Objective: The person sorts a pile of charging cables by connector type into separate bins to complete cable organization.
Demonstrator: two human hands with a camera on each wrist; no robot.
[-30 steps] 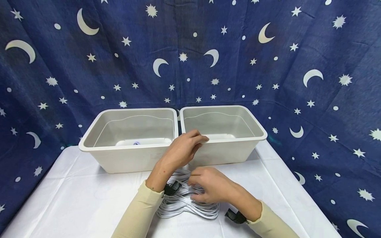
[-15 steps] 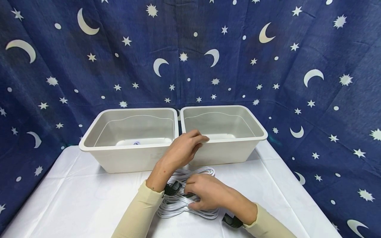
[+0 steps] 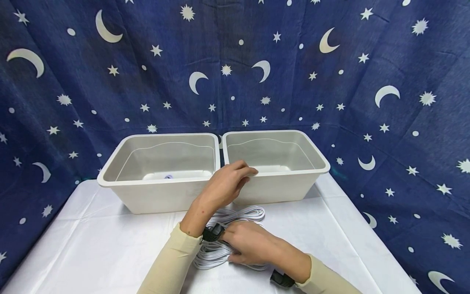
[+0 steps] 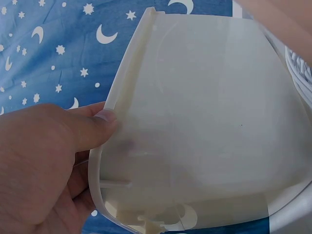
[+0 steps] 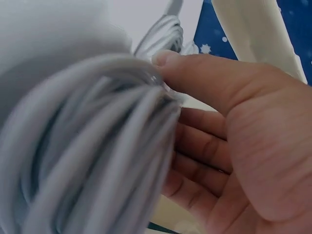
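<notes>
The white cable (image 3: 213, 255) lies bunched on the white cloth (image 3: 110, 249), in front of the bins, partly under the left wrist and the right hand (image 3: 251, 243). Its loops spread toward the bins and toward the person, drawn together between. The right hand is bent around this gathered part and grips it: the right wrist view shows the thumb's tip against the strands and the other fingers curled on the far side. A small glossy patch by the thumb is too blurred to tell whether it bears print. The left hand (image 3: 229, 179) reaches over the cable and holds the right bin (image 3: 282, 188) at its near left corner, the rim pinched, thumb on the outer face and fingers beyond. In the left wrist view that face is plain and pale, with a tiny dark speck. The left bin (image 3: 154, 198) stands just beside it, a narrow gap between their rims; on its floor is a small purple mark (image 3: 168, 177), too small to read. Both sleeves (image 3: 163, 261) are cream, and a black device (image 3: 282, 279) sits at each wrist. The blue curtain (image 3: 235, 45) behind carries printed moons, stars and dots.
</notes>
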